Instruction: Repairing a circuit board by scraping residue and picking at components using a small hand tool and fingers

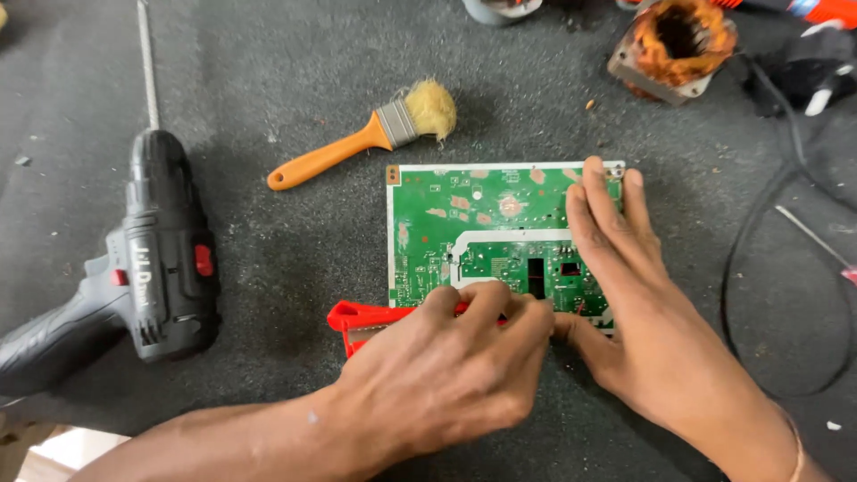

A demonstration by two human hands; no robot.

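Observation:
A green circuit board [464, 223] lies flat on a dark grey mat [286, 80], solder side up. My right hand [625, 286] rests palm down on the board's right part, fingers stretched toward its far right corner. My left hand [446, 366] comes in from the lower left and is closed around a red plastic tool [357, 321] at the board's near edge. The tool's working end is hidden under my fingers, which meet my right thumb there.
A black cordless drill [152, 259] with a long bit lies at the left. An orange-handled brush [357, 143] lies just beyond the board. A copper-wound motor stator [674, 45] and a black plug [812, 62] sit at the far right, with a black cable [741, 259] looping beside my right hand.

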